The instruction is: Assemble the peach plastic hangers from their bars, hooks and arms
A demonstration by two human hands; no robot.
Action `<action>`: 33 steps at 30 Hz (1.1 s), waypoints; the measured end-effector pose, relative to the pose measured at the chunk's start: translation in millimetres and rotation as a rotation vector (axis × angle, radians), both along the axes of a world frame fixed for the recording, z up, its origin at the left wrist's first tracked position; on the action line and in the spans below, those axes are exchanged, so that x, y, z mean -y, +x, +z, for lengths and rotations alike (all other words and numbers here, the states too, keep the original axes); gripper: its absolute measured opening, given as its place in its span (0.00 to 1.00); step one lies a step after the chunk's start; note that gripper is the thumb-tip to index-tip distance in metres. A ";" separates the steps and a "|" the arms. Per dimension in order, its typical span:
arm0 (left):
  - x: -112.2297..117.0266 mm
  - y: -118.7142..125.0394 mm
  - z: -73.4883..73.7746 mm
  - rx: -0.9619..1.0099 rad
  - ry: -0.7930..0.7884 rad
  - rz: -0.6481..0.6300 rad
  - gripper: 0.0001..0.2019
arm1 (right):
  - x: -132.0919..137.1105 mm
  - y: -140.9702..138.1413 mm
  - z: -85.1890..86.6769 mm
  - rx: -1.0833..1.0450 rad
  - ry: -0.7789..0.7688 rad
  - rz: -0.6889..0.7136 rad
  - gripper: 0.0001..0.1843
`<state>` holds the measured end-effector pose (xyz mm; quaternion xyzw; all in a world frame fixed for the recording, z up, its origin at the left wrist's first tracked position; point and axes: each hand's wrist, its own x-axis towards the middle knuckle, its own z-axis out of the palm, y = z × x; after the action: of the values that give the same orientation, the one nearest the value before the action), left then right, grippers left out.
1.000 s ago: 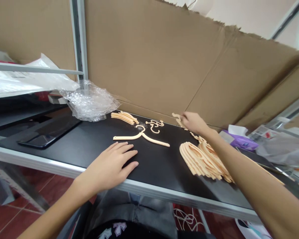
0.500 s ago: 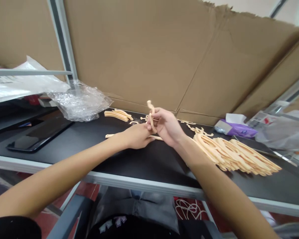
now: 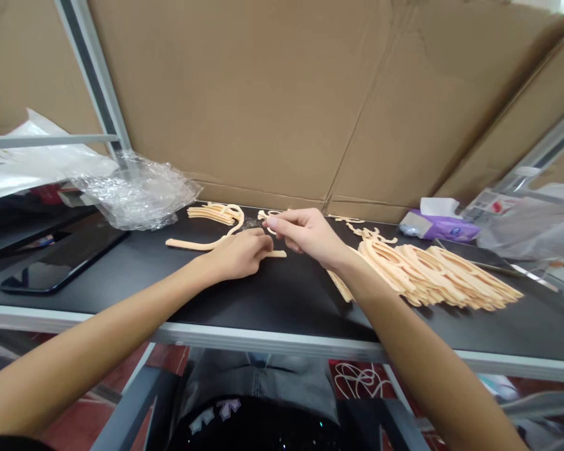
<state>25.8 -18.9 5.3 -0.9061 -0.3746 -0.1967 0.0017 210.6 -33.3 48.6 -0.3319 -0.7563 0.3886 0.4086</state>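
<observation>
A pale wooden hanger body (image 3: 202, 242) lies on the black table (image 3: 282, 297). My left hand (image 3: 237, 254) is curled over its middle, fingers closed on it. My right hand (image 3: 305, 235) meets it from the right, fingers pinched on a small wooden hook piece at the same spot. A big fanned stack of wooden hanger bodies (image 3: 432, 275) lies right of my right forearm. A small bundle of curved wooden strips (image 3: 214, 213) and loose hook pieces (image 3: 371, 233) lie near the cardboard wall.
Crumpled clear plastic (image 3: 131, 194) sits at the back left. A dark phone or tablet (image 3: 61, 266) lies left on the table. A purple tissue pack (image 3: 435, 227) and plastic bags are at the right. A cardboard wall (image 3: 282, 94) stands behind; a metal edge (image 3: 272, 341) runs along the front.
My right hand came back from the far pile holding a hook piece and lowered it to the hanger. My left hand left the table surface and closed on the hanger's middle.
</observation>
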 end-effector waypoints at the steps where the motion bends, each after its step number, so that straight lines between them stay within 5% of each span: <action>1: -0.3 -1.5 0.5 -0.001 0.002 0.008 0.09 | -1.7 1.4 -0.6 0.086 0.056 -0.016 0.19; 5: -0.7 -4.5 1.9 -0.039 -0.006 0.043 0.09 | -4.1 3.2 -2.3 0.424 0.230 -0.122 0.19; 10: 4.6 -3.0 5.2 -0.075 -0.018 0.118 0.06 | -5.1 6.1 -4.9 0.691 0.246 -0.236 0.16; 22: 14.7 -18.2 4.1 0.068 -0.108 0.101 0.05 | -2.6 6.4 -3.8 0.951 0.111 -0.178 0.12; 33: 11.9 -17.7 6.5 0.144 -0.205 0.165 0.04 | -6.3 3.8 -5.9 0.910 -0.023 -0.062 0.09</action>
<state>8.1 -30.8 11.8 -0.8512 -0.4650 -0.2210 -0.1017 214.5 -27.0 42.7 -0.4959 -0.8442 0.1990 0.0426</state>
